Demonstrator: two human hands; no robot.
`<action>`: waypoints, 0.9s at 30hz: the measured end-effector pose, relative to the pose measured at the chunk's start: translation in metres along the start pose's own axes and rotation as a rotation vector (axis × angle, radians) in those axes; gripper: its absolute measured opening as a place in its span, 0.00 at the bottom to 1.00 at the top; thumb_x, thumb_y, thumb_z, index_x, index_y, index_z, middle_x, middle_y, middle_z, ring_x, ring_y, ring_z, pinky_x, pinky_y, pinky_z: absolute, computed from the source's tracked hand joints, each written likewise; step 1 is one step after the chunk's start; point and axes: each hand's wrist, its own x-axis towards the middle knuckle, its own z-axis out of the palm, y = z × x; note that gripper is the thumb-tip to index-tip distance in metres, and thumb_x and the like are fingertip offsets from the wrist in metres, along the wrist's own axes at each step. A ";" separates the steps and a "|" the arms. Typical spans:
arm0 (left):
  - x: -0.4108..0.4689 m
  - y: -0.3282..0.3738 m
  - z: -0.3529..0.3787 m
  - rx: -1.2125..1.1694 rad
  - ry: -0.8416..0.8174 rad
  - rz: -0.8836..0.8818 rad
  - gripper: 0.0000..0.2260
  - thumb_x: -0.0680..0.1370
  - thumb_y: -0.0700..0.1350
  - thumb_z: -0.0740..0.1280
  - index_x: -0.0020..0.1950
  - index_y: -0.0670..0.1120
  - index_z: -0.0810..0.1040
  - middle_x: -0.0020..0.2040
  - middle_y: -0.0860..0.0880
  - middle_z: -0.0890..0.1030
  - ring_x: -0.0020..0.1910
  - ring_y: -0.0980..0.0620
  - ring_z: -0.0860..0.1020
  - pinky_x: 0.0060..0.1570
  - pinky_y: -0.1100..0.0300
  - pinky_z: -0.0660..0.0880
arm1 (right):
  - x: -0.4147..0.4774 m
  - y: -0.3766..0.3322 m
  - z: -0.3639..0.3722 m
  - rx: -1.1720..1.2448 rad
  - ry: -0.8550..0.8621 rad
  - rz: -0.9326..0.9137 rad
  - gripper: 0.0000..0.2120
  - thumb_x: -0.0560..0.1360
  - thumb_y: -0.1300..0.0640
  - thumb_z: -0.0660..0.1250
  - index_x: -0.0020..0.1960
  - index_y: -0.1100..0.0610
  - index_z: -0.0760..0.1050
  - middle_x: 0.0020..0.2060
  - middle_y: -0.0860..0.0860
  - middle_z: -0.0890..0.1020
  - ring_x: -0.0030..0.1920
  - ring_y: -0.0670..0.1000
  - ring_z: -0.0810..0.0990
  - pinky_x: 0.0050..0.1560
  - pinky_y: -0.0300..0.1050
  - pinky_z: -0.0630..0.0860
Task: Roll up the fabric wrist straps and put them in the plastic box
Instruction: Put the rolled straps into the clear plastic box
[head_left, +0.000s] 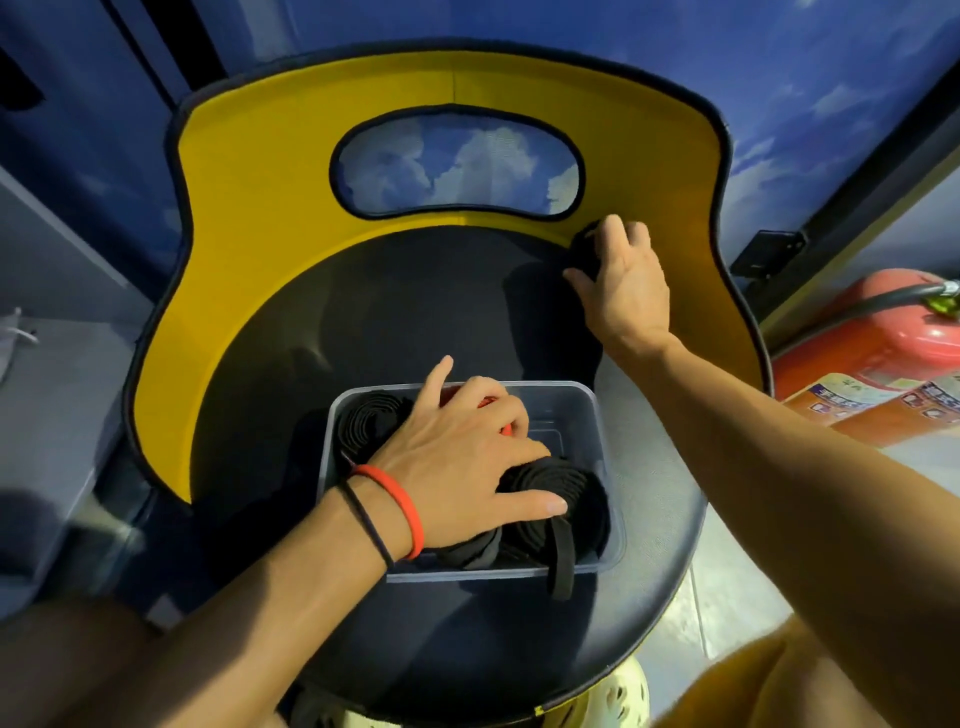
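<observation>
In the plastic box (600, 415), my left fingers (519, 415): forefinger straight and pointing past the box's far wall, the next ones bent down over a small red thing (506, 429); I cannot tell whether they pinch it.
Left thumb: stretched flat on a rolled strap (563, 483) at the box's near right.
Left hand (457, 467): lies over the middle of the box, palm down.
Left wrist: a red band (408, 512) and a thin black band (363, 514), just above the box's near left corner.
Right fingers (613, 231): curled round a bunched black strap (587, 249), well beyond the box's far right corner.
Right hand (628, 291): grips that strap from above, with the thumb under it.
Other straps: one black roll (363, 421) in the box's far left corner; a loose strap end (563, 566) hangs over the near wall.
Box itself: clear, standing on the dark chair seat (389, 322).
Yellow backrest (260, 208): curves round beyond the box; the bunched strap lies at its foot.
Fire extinguisher (857, 353): red, on the floor, far to the box's right.
</observation>
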 end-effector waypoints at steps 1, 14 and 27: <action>-0.001 0.003 -0.001 0.005 -0.006 -0.021 0.32 0.75 0.74 0.46 0.67 0.61 0.76 0.63 0.61 0.71 0.71 0.55 0.60 0.75 0.33 0.42 | -0.002 -0.002 -0.002 0.018 0.008 0.008 0.20 0.77 0.52 0.72 0.61 0.55 0.65 0.61 0.55 0.73 0.52 0.55 0.75 0.49 0.59 0.81; -0.009 0.016 0.001 0.000 0.003 -0.125 0.31 0.77 0.73 0.48 0.71 0.59 0.74 0.76 0.57 0.64 0.74 0.48 0.55 0.76 0.35 0.39 | -0.106 -0.051 -0.076 0.423 -0.060 -0.171 0.16 0.75 0.47 0.74 0.59 0.53 0.79 0.66 0.49 0.71 0.65 0.40 0.71 0.64 0.37 0.73; -0.012 0.017 0.006 -0.071 0.108 -0.147 0.31 0.75 0.74 0.51 0.62 0.58 0.81 0.67 0.58 0.71 0.75 0.53 0.56 0.77 0.38 0.41 | -0.129 -0.020 -0.094 0.389 -0.475 -0.305 0.36 0.68 0.59 0.79 0.72 0.53 0.68 0.68 0.46 0.67 0.69 0.37 0.67 0.70 0.35 0.67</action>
